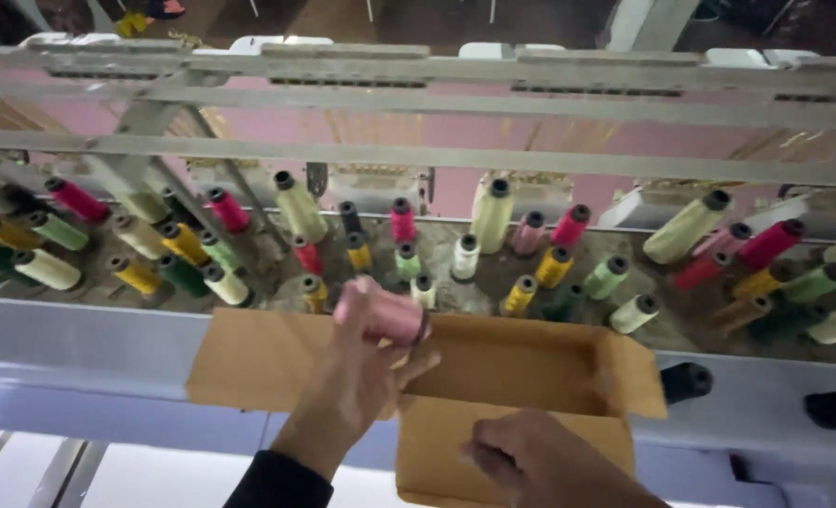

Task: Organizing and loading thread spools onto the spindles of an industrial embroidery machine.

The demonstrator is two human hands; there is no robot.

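Observation:
My left hand (357, 376) is raised over an open cardboard box (531, 372) and is closed around a pink thread spool (380, 310) with a dark core end. My right hand (531, 461) is low at the front, its fingers curled against the box's near wall. The box rests on a pale ledge, its flaps folded outward. Behind it, a dusty shelf (479, 282) carries many upright thread spools in pink, yellow, green, cream and red.
Pale metal rails (437, 155) of an embroidery machine run across above the spool shelf, with pink fabric behind them. Two black spools (686, 381) lie on the pale ledge to the right of the box.

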